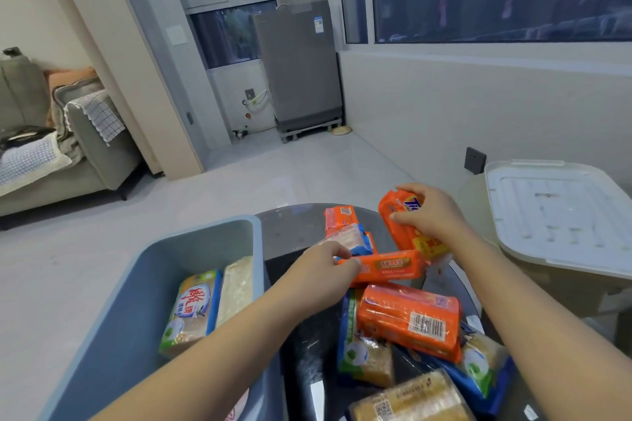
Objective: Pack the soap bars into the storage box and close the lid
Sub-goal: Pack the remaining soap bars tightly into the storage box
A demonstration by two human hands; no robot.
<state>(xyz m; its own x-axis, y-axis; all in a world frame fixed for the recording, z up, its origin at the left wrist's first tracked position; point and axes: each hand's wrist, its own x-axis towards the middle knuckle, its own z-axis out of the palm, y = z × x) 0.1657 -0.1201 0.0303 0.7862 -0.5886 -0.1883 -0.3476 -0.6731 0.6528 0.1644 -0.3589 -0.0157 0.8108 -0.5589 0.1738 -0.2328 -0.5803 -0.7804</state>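
A blue storage box [147,270] stands open at the lower left with two wrapped soap bars [191,311] lying in it. Several wrapped soap bars, orange and blue-green, lie piled on a dark round table [290,229]. My left hand [325,267] grips the end of a flat orange soap bar [393,267] in the pile. My right hand [427,212] holds an orange Tide soap pack [403,232] lifted upright above the pile. The white lid [561,215] lies flat on a stand at the right.
A large orange pack [410,318] and blue-green packs [362,352] fill the table's near side. A sofa [51,147] stands at the far left, a grey appliance [301,68] by the windows. Pale floor stretches beyond the table.
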